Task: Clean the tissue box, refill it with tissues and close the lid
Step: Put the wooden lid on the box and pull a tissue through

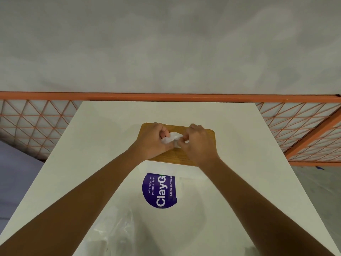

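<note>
The tissue box [184,180] stands on a white table, a white box with a purple round label on its near side and a wooden lid [208,134] on top. A bunch of white tissue [171,138] pokes up at the middle of the lid. My left hand [155,139] pinches the tissue from the left. My right hand [197,143] pinches it from the right. Both hands rest over the lid and hide its opening.
The white table [258,154] ends just behind the box. Clear crumpled plastic wrap [112,231] lies at the near left of the table. An orange mesh railing [304,130] runs behind and to the right, with grey floor beyond it.
</note>
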